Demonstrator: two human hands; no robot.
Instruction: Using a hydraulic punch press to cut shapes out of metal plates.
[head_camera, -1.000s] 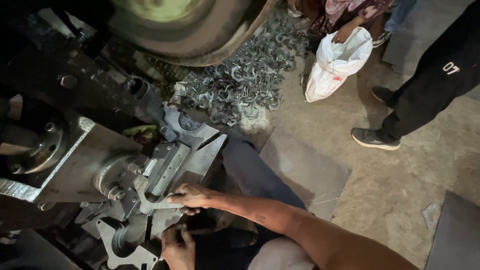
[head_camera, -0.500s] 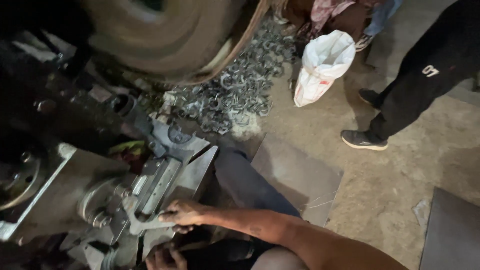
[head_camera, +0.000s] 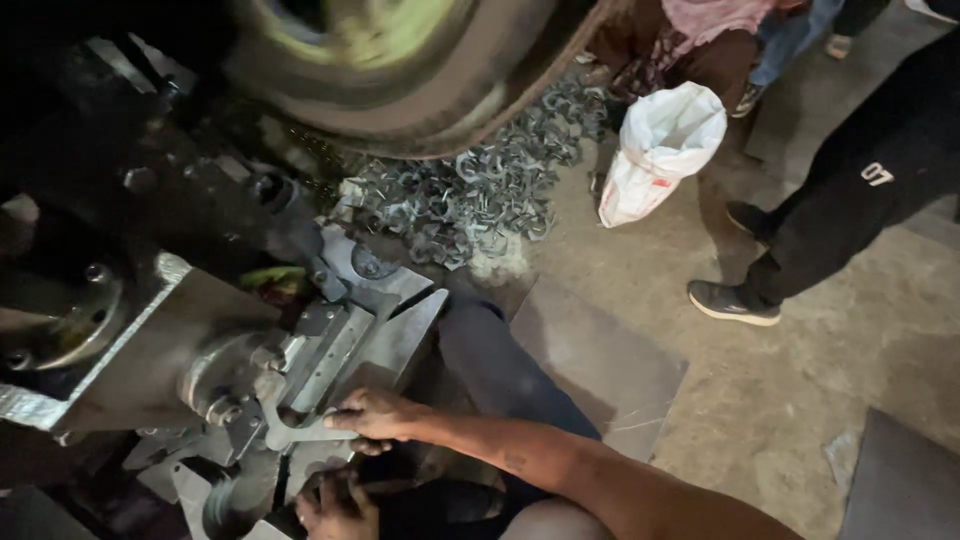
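Dim workshop with a bare concrete floor (head_camera: 800, 400), viewed from above over a heavy press machine (head_camera: 150, 330) whose large flywheel (head_camera: 400, 60) blurs across the top of the frame. On the machine's surface, just beside the die block, lies a flat metal blank (head_camera: 300, 432), a pale, curved, forked piece of cut sheet. The right hand (head_camera: 372, 415) rests on the blank's near end, fingers curled closed over it and pinching it against the die area. The left hand (head_camera: 335, 505) sits lower, at the bottom edge of the frame, fingers bent around a dark part that is too shadowed to identify; whether it grips or merely steadies cannot be told.

The blank is judged stiff and moderately light for its thickness, with sharp stamped edges and possibly an oily, slippery face; a hold on the flat near end, away from the tooling, appears soundest.

Behind the machine a heap of stamped metal pieces (head_camera: 480, 190) spreads over the floor. A white sack (head_camera: 660, 150) stands near it. A dark flat sheet (head_camera: 600, 365) lies on the floor beside the worker's knee. A bystander's leg and shoe (head_camera: 735, 300) stand well apart at the right.
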